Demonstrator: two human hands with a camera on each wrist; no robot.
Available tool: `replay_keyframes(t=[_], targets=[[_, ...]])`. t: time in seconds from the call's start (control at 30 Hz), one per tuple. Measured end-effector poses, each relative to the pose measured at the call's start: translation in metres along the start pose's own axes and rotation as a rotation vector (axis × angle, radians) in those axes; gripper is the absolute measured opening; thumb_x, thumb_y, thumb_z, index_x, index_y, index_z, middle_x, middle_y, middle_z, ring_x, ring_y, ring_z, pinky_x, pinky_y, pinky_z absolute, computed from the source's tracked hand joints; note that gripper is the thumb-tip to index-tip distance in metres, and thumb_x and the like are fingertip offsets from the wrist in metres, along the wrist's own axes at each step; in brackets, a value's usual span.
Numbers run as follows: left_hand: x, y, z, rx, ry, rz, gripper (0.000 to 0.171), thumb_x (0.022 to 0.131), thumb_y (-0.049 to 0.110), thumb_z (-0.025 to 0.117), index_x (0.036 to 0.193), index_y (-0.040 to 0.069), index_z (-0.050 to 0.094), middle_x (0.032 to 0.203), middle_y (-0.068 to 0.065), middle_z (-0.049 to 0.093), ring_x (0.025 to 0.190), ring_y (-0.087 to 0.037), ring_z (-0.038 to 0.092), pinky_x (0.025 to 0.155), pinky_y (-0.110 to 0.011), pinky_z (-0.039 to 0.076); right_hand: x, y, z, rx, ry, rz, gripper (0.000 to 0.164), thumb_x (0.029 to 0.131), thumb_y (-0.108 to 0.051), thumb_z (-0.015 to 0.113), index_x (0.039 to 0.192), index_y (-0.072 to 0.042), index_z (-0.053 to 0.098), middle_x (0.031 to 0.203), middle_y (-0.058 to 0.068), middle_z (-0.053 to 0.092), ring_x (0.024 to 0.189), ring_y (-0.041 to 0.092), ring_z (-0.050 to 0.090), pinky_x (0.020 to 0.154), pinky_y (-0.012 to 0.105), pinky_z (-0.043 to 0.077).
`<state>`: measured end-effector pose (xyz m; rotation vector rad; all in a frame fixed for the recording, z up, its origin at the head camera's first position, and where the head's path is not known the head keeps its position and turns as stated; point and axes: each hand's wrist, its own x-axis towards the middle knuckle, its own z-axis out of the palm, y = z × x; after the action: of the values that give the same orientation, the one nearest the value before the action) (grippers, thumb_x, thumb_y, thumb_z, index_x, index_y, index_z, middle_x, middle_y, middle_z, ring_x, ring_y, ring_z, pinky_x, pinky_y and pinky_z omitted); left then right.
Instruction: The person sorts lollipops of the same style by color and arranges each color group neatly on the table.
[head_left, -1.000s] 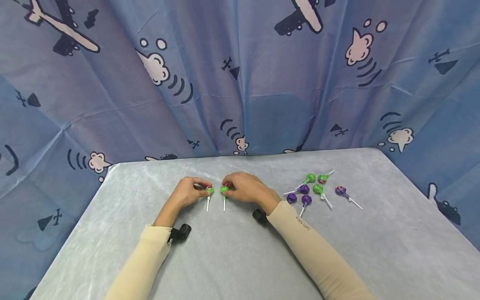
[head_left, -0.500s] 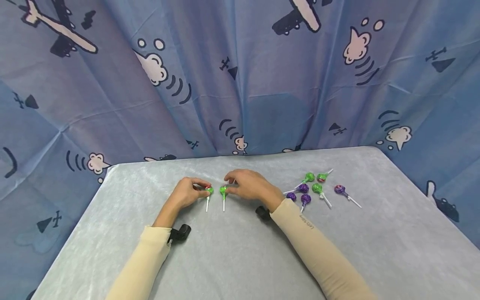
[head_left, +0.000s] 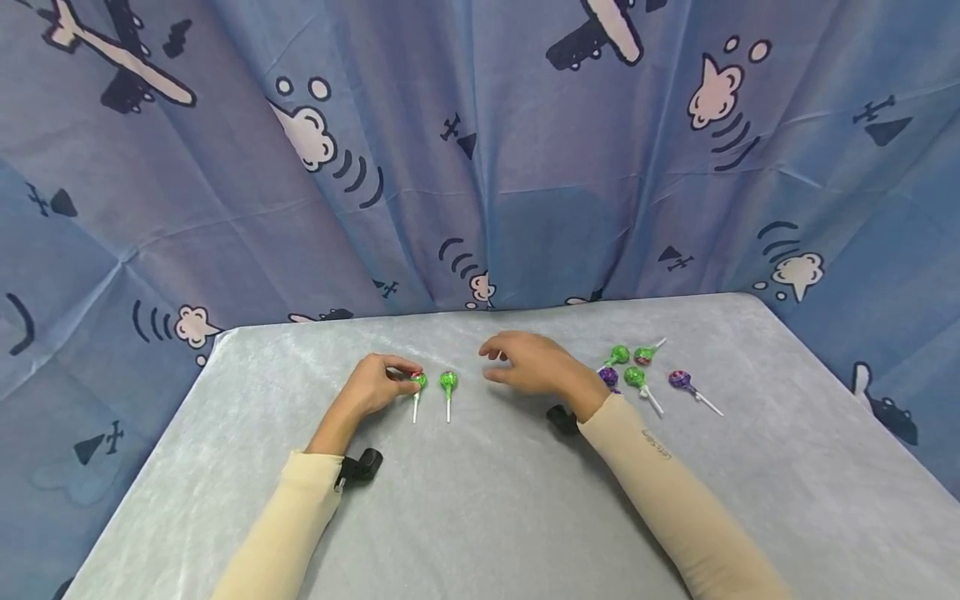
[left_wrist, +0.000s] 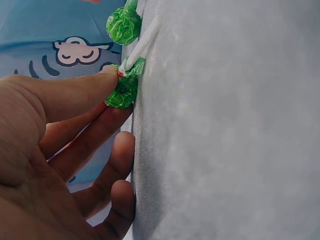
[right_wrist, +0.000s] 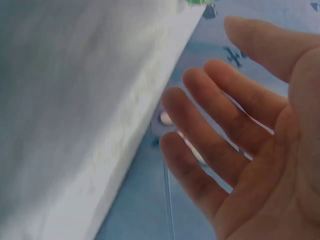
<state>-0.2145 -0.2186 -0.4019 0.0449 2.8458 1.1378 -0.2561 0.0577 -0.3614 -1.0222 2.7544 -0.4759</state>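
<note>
two green-wrapped lollipops lie side by side at the center of the frame, sticks toward the bottom edge, on a cloth-covered bench. the left grip, a bare hand, pinches the head of the left lollipop between thumb and fingertips; the right lollipop rests just beside it, untouched. the right grip, just right of center, holds nothing, its thumb well apart from loosely bent fingers. more lollipops, green and purple, are scattered at right of frame. each candy looks light and hard on a stiff, slim stick, its crinkled wrapper likely a little slippery; the round head probably offers the surest hold, pinched gently to avoid cracking. print on the right sleeve, lower right, seems to begin "lets"; the rest is too small to read. no brand is legible on the wrappers.
</note>
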Motion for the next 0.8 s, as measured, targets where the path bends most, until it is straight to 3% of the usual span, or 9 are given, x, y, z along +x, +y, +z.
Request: replay_keyframes(t=[0.3,0.8], targets=[[0.000,-0.001,0.001,0.012,0.002,-0.002,0.027,0.083,0.019,0.080,0.110,0.018,0.078,0.113,-0.007,0.074,0.096,-0.021,0.068,0.079,-0.032,0.049,-0.036,0.040,-0.025,-0.070,0.064,0.045,0.040,0.095,-0.033,0.067,0.130,-0.013,0.064,0.121,0.006,0.068,0.110,0.022,0.064,0.093,0.047,0.050],[-0.001,0.000,-0.001,0.013,0.006,0.010,0.026,0.083,0.019,0.080,0.109,0.019,0.079,0.113,-0.007,0.074,0.096,-0.021,0.067,0.079,-0.033,0.050,-0.085,0.103,-0.041,-0.028,0.085,0.094,0.040,0.098,-0.027,0.064,0.131,-0.006,0.062,0.126,0.013,0.066,0.113,0.031,0.062,0.095,0.052,0.048]])
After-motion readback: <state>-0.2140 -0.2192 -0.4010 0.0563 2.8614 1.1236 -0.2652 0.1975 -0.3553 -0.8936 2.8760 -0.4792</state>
